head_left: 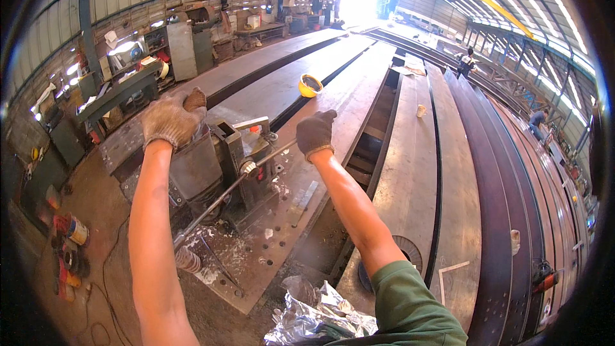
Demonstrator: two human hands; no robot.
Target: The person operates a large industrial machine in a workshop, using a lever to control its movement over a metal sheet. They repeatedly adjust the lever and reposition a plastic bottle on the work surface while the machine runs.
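Note:
A dark metal drilling machine (pixel 197 168) stands on a steel beam in front of me, its flank worn and dusty. My left hand (pixel 172 118), in a brown work glove, is closed over the top of the machine; its fingertips are partly hidden. A long metal feed handle (pixel 223 197) slants across the machine through a hub. Round the handle's far right end, my right hand (pixel 316 133) is wrapped in a dark glove. Holes and pale shavings mark the steel plate (pixel 291 243) beside the machine's base. On the plate lies a thin metal rod (pixel 220 260).
Long steel beams (pixel 458 173) run away from me, with dark gaps between them. A yellow hard hat (pixel 310 87) rests beyond my right hand. Crumpled foil (pixel 323 313) lies close by; cans (pixel 78 232) and cables are on the left floor. Two people (pixel 466 63) are farther off.

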